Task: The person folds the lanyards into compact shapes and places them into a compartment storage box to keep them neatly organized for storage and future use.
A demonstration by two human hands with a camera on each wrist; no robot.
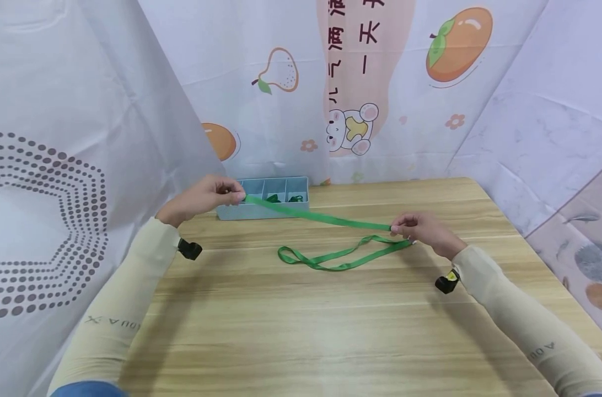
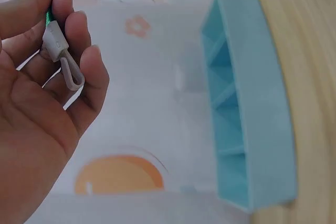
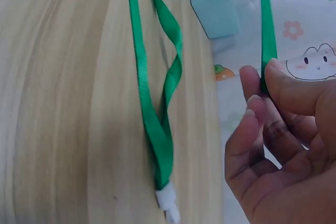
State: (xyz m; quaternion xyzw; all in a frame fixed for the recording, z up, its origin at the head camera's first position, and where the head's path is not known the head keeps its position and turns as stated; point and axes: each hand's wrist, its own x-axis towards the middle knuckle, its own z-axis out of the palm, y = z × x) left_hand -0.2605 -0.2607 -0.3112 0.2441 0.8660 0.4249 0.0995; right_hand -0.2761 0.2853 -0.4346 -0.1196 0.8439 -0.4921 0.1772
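patterned cloth [image 1: 231, 33] behind, wooden table [image 1: 301, 331] below, a green lanyard [image 1: 326, 218] held out between two hands.

the pale blue box [image 1: 261, 213] sits at upper centre of the frame; the held lanyard slants across its front, down to the right, above a second lanyard [image 3: 142, 77] looped at centre. the left hand [image 1: 204, 196], at centre left, pinches the strap beside its grey clip [image 2: 54, 41]; the right hand [image 1: 425, 231], at centre right, pinches its other visible end. if either pinch slackened, the strap could drop onto the loop and tangle; a low right hand might snag the loop's white clip [image 3: 167, 198]. the box stands by the table's back edge, near the cloth; room to move spreads across lower centre, with the right edge beyond the right hand.
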